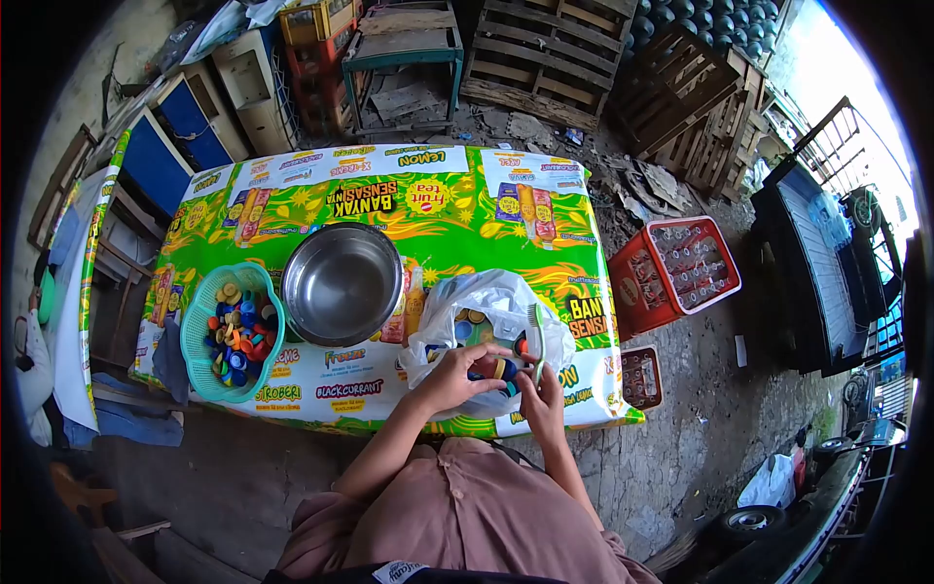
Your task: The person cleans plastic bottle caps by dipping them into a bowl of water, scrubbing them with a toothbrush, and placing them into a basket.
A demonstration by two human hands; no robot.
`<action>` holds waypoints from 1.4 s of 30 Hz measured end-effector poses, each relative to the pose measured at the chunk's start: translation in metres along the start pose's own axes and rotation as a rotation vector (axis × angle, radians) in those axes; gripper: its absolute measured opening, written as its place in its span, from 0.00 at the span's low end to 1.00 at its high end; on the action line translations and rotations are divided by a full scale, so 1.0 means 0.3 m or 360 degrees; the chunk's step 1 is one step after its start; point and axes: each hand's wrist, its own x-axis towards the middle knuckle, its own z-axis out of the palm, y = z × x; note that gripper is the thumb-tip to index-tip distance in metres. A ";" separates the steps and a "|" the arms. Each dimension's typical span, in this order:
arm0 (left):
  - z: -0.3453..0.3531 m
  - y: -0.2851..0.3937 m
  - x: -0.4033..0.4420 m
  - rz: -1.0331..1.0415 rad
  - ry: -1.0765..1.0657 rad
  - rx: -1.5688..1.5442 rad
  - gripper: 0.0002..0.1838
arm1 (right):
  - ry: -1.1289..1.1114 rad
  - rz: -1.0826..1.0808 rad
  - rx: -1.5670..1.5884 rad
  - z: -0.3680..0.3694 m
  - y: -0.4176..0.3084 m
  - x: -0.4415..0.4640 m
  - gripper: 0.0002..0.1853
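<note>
Over an open clear plastic bag with bottle caps inside, my left hand holds a dark blue cap with a pale rim between thumb and fingers. My right hand is beside it, closed around a green-handled brush that points up and away from me. To the left of the bag stands a round metal bowl, which looks empty. Farther left, a turquoise plastic basket holds many coloured caps.
A green and yellow printed cloth covers the table. Red crates with bottles stand on the floor at the right. Wooden pallets and a small worn table are beyond the far edge.
</note>
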 end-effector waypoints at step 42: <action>-0.743 -0.355 -0.070 0.0015 0.0185 0.0636 0.20 | 0.0172 -0.0232 -0.0360 0.496 -0.071 -0.104 0.06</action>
